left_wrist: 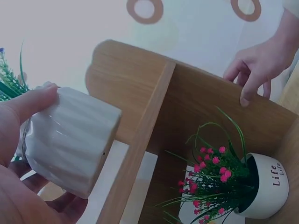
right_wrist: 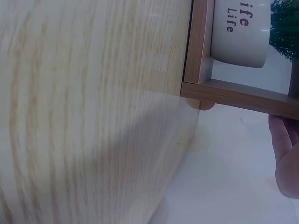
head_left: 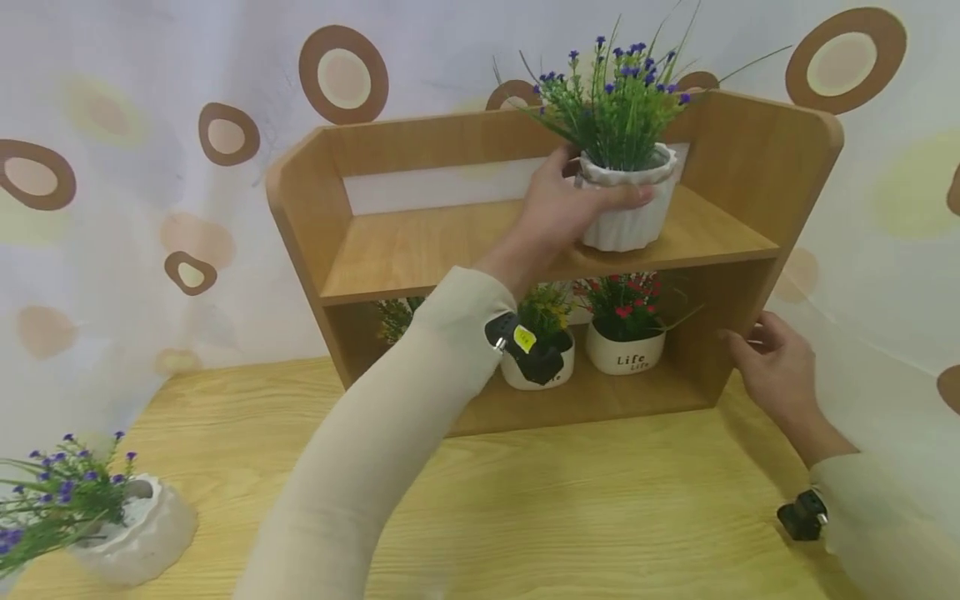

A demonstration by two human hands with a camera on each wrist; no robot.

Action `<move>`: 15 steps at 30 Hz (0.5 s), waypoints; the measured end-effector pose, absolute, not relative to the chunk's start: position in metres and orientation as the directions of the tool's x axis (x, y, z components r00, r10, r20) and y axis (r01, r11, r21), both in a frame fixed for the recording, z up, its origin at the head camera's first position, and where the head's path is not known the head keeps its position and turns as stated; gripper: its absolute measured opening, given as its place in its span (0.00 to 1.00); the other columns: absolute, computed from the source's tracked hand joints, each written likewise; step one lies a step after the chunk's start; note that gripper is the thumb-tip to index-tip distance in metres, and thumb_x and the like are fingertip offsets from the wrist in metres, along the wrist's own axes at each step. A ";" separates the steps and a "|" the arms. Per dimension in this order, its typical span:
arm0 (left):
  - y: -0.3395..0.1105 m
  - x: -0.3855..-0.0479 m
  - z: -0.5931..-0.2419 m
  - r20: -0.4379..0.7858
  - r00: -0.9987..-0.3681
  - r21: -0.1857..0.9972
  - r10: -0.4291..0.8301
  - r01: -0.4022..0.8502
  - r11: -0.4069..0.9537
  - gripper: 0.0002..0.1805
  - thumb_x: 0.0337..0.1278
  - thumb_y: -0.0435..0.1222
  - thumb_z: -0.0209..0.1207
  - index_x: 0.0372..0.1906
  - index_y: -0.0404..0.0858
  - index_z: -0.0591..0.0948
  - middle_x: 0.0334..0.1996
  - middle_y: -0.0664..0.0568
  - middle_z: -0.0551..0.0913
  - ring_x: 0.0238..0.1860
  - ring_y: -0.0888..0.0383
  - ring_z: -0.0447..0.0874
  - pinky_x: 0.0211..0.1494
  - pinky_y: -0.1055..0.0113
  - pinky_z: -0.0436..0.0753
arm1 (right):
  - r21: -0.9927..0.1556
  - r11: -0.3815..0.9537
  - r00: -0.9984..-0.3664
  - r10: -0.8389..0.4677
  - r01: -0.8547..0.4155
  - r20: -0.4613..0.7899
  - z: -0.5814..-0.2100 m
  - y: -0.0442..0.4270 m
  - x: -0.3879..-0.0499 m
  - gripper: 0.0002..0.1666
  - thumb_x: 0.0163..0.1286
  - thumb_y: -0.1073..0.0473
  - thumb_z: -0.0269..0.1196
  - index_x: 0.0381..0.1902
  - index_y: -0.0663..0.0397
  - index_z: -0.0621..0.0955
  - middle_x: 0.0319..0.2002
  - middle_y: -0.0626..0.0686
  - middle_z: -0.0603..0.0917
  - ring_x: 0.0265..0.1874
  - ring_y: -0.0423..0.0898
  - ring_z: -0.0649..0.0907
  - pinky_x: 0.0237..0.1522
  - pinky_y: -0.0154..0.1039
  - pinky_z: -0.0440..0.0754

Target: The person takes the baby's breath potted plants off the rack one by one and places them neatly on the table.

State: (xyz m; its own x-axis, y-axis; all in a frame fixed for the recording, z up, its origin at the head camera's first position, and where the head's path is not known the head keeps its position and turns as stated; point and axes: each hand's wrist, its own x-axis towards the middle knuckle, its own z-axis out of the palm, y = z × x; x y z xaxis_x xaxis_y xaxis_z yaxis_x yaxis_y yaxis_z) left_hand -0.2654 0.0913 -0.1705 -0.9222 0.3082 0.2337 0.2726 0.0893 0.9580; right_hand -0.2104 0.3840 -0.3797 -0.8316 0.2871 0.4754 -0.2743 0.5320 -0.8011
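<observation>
My left hand [head_left: 566, 200] grips a white fluted flowerpot [head_left: 626, 208] with purple flowers [head_left: 622, 83], thumb across its front. The pot is at the upper board of a wooden shelf [head_left: 420, 242], toward its right end; in the left wrist view its underside [left_wrist: 105, 154] faces the shelf. Whether it touches the board, I cannot tell. My right hand [head_left: 780, 367] grips the front edge of the shelf's right side panel [head_left: 772, 167]. The left wrist view shows that thumb [left_wrist: 247, 93] over the edge, with the other fingers partly hidden behind the panel.
In the lower compartment stand a white "Life" pot with red flowers [head_left: 626, 346], one with yellow flowers [head_left: 546, 312], and another plant [head_left: 397, 317] partly behind my left sleeve. A second white pot [head_left: 142, 533] with purple flowers sits at the left of the wooden table [head_left: 570, 500].
</observation>
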 end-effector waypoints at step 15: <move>0.049 -0.228 -0.178 0.339 -0.874 0.925 0.347 0.376 0.045 0.46 0.42 0.39 0.79 0.69 0.49 0.69 0.56 0.61 0.75 0.56 0.61 0.75 0.46 0.66 0.84 | -0.811 0.530 -0.857 0.269 -0.249 0.439 -0.378 0.402 -0.216 0.14 0.68 0.62 0.64 0.51 0.48 0.81 0.31 0.24 0.79 0.26 0.24 0.82 0.24 0.23 0.79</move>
